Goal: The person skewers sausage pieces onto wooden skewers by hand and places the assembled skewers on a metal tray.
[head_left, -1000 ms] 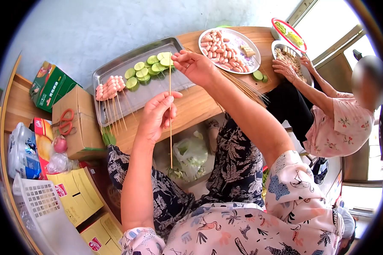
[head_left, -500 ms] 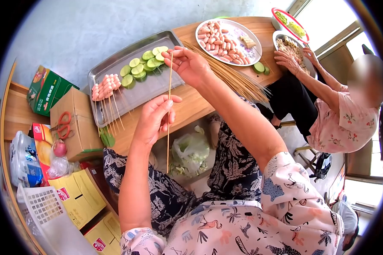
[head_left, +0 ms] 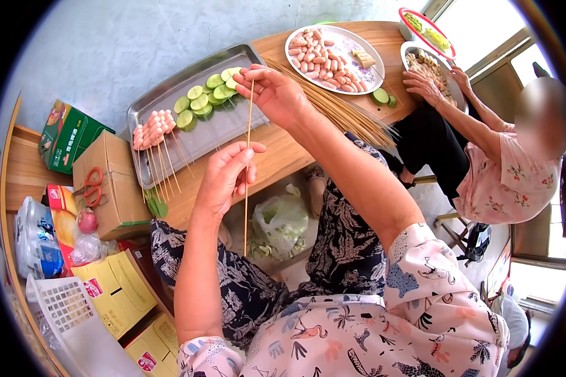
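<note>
A long thin wooden skewer (head_left: 246, 213) stands nearly upright in front of me. My left hand (head_left: 225, 179) pinches it around the middle, thumb against fingers. At its upper end, my right hand (head_left: 275, 97) has its fingers loosely curled about the skewer. Nothing is threaded on it. Behind my hands lies a metal tray (head_left: 192, 147) with round green slices (head_left: 201, 103), some on sticks, and skewered small sausages (head_left: 153, 129). A bundle of bare skewers (head_left: 352, 116) lies on the table, partly behind my right forearm.
A white plate (head_left: 366, 45) holds small sausages (head_left: 321, 60). Another person's hands (head_left: 426, 87) are at a bowl (head_left: 412, 50) on the right. Cardboard boxes (head_left: 116, 182), red scissors (head_left: 94, 186) and a white basket (head_left: 69, 308) stand left. A plastic bag (head_left: 282, 220) sits below.
My view has shifted slightly, so the tray and plate appear a little higher and further left. Both hands keep the same hold on the skewer.
</note>
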`<state>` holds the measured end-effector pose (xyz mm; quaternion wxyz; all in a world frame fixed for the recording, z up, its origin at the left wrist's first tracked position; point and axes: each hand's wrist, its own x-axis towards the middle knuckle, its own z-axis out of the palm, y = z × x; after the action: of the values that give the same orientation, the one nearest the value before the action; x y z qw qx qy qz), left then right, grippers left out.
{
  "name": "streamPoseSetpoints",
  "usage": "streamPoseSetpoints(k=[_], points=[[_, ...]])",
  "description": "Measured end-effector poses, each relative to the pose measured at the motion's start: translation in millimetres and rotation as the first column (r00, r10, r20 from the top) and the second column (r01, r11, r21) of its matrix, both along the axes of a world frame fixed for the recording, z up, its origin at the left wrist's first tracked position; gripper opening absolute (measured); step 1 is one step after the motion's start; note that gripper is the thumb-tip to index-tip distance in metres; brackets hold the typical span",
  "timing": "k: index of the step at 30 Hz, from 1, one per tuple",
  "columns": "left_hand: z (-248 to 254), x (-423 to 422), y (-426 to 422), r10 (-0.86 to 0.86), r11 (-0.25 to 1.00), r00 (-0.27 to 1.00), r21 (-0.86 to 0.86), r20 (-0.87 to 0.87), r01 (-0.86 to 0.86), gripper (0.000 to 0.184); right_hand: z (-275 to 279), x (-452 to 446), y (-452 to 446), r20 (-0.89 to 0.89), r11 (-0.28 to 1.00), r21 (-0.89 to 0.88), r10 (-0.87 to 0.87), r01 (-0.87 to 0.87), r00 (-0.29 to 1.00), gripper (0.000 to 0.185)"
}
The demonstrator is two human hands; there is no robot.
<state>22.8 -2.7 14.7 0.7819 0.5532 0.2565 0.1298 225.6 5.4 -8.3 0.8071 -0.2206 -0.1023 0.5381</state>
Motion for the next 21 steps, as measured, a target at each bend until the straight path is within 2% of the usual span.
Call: streamPoseSetpoints(k=[9,21], points=[[-1.7,-1.0,2.7,-0.015,1.000,1.000,-0.006,-0.005,0.015,0.026,-0.2,-3.2,0.2,0.033,1.000,0.017,0.004,-0.004,0.999,0.044],[-4.2,-0.4,2.6,-0.013,1.000,1.000,-0.006,0.004,0.013,0.028,-0.6,-3.7,-1.6,0.072,0.999,0.037,0.027,-0.030,0.997,0.045]])
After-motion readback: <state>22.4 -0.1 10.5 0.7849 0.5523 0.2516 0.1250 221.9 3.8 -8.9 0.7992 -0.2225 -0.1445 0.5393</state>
